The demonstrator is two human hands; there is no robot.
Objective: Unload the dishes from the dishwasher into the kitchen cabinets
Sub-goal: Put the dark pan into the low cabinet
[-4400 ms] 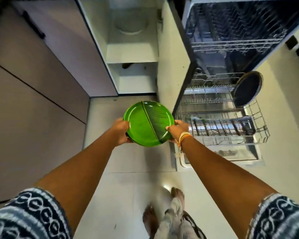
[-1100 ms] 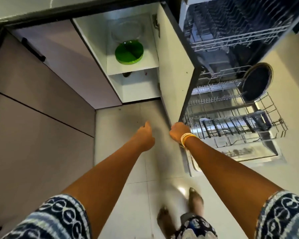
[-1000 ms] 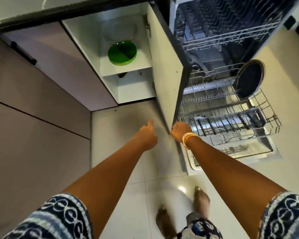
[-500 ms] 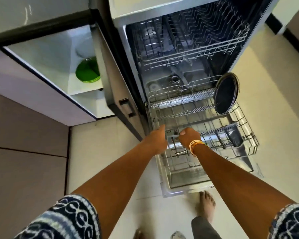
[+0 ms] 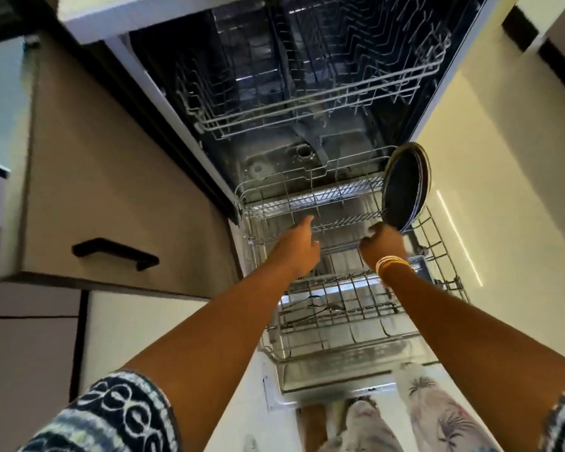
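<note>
Landmark: lower rack (image 5: 346, 308) of the open dishwasher (image 5: 307, 93), pulled out over the dropped door.
Dark plates (image 5: 405, 187): a small stack standing on edge at the rack's far right corner, leaning slightly; how many is unclear, the rims overlap.
Left hand (image 5: 296, 247): above the rack's far left part, forefinger stretched forward toward the tines, other fingers loosely curled, nothing held.
Right hand (image 5: 384, 244): above the rack's far right part, just beside the lower rim of the dark plates; fingers bent inward; whether they touch the plates cannot be told. Yellow bangles (image 5: 392, 264) on the wrist.
Upper rack (image 5: 323, 93): inside the tub, above and behind the lower rack, wire tines bare.
Near part of the lower rack: a few thin dark utensils (image 5: 310, 309) lying among the wires, too small to name.
Cabinet door (image 5: 111, 190): left of the rack, beige, with a black handle (image 5: 115, 252).
Floor (image 5: 486, 207): pale tile to the rack's right.
</note>
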